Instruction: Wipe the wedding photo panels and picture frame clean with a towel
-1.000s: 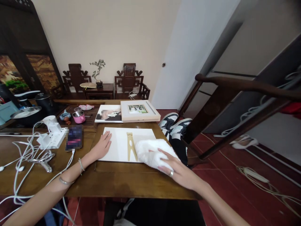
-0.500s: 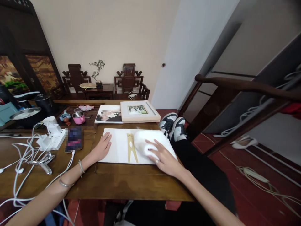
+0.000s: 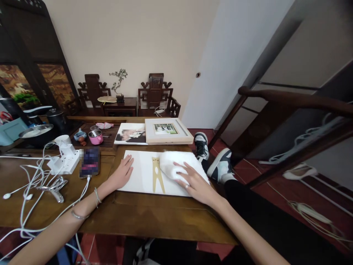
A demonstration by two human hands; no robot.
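Observation:
A white flat board (image 3: 142,173) with a tan stand piece (image 3: 157,175) on it lies on the wooden table (image 3: 143,213). My left hand (image 3: 122,174) rests flat on the board's left edge, fingers spread. Pressed onto the board's right half by my right hand (image 3: 193,182) is a white fluffy cloth (image 3: 171,165), with the fingers laid over it. A light wooden picture frame (image 3: 167,130) with a photo lies just behind the board, beside a printed photo (image 3: 131,133).
At the left lie a phone (image 3: 89,162), a white power strip (image 3: 63,160), tangled white cables (image 3: 33,184) and a metal clip (image 3: 55,186). A pink cup (image 3: 97,137) and pots stand behind. A stair rail (image 3: 289,97) rises at the right. Someone's sneakers (image 3: 217,162) rest by the table's edge.
My right hand has slid the white cloth from the board's near right corner up and leftward across the board. My left hand stays put. The sneakers at the right have shifted.

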